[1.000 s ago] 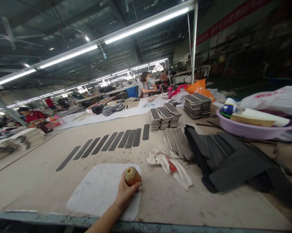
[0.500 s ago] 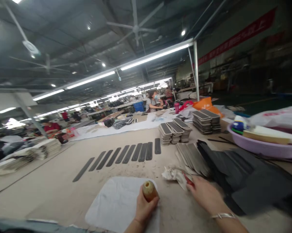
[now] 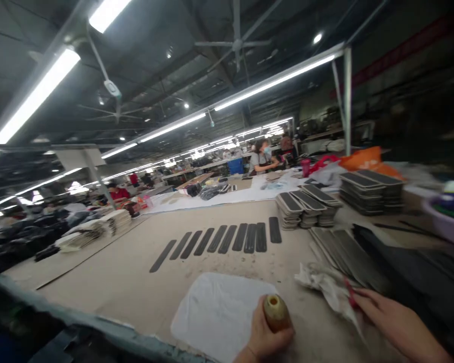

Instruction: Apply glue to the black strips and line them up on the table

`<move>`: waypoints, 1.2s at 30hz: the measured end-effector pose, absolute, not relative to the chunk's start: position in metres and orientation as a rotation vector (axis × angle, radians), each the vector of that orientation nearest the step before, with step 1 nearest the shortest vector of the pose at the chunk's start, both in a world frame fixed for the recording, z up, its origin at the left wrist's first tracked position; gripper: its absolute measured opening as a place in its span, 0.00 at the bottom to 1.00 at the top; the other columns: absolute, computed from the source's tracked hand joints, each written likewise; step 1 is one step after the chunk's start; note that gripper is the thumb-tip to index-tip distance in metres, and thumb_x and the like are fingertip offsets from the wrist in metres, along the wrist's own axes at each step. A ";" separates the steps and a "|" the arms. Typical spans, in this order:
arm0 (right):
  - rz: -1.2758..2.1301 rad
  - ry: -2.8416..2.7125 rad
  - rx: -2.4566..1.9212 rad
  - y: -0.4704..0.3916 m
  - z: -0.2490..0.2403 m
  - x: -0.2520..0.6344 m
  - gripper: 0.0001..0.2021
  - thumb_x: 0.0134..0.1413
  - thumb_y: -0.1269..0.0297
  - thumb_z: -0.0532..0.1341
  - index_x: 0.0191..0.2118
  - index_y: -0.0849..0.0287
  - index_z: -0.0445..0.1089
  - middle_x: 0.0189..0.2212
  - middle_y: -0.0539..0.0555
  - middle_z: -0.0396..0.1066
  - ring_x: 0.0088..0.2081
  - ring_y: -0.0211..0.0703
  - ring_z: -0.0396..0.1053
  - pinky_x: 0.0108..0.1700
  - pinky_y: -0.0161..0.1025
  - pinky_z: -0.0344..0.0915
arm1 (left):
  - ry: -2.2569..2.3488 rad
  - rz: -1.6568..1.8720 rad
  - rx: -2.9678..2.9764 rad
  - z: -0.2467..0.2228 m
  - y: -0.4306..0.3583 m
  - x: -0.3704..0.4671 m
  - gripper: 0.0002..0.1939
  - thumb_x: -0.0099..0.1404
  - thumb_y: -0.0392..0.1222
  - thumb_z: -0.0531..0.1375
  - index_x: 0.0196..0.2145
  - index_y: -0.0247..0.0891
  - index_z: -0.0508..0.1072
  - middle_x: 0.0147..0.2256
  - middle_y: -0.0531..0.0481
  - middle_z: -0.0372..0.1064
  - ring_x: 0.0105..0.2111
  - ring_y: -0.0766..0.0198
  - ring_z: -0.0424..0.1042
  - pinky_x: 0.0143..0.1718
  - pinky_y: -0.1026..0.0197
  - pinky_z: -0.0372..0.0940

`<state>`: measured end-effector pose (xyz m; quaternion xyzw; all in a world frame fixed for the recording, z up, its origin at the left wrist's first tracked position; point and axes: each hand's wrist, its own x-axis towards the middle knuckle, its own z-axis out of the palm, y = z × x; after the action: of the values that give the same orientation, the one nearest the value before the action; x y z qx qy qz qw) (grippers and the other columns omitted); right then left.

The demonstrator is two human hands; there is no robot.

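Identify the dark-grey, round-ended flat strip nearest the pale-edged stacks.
The rightmost dark-grey, round-ended strip; every other strip in its row lies further left.

Bottle [image 3: 278, 316] smooth, semi-gloss; white sheet [image 3: 219, 312] matt; dk strips [image 3: 250, 238] matt, some w/ glossy streaks; rag [image 3: 327, 286] rumpled cloth.

The round brown bottle [image 3: 277, 316] has its open top up, with a crumpled white rag [image 3: 327, 286] at its right.
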<state>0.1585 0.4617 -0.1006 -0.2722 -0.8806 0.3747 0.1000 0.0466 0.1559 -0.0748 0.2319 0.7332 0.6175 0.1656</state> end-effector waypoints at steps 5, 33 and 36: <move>1.398 -2.610 -0.655 0.413 -0.038 0.165 0.17 0.55 0.58 0.51 0.38 0.57 0.76 0.32 0.55 0.76 0.34 0.46 0.72 0.36 0.37 0.63 | 1.967 1.740 0.752 -0.077 0.149 0.054 0.35 0.44 0.52 0.67 0.48 0.37 0.65 0.47 0.40 0.69 0.48 0.46 0.68 0.52 0.49 0.62; 1.608 -2.157 -0.900 0.448 -0.027 0.207 0.06 0.43 0.64 0.63 0.23 0.60 0.69 0.20 0.52 0.69 0.27 0.41 0.68 0.32 0.34 0.62 | 1.519 1.337 0.849 -0.078 0.232 0.031 0.49 0.43 0.51 0.69 0.60 0.33 0.59 0.48 0.40 0.70 0.47 0.44 0.69 0.51 0.45 0.64; 1.486 -1.990 -0.817 0.443 -0.018 0.207 0.11 0.48 0.56 0.63 0.29 0.59 0.70 0.25 0.53 0.70 0.30 0.42 0.67 0.36 0.36 0.62 | 1.505 1.378 0.871 -0.082 0.227 0.034 0.48 0.44 0.50 0.69 0.60 0.33 0.59 0.54 0.38 0.65 0.50 0.43 0.68 0.52 0.45 0.63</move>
<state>0.2072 0.4427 -0.0176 -0.3015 -0.7349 0.5488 0.2603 0.0344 0.2270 -0.0822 0.3514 0.6074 0.5563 0.4452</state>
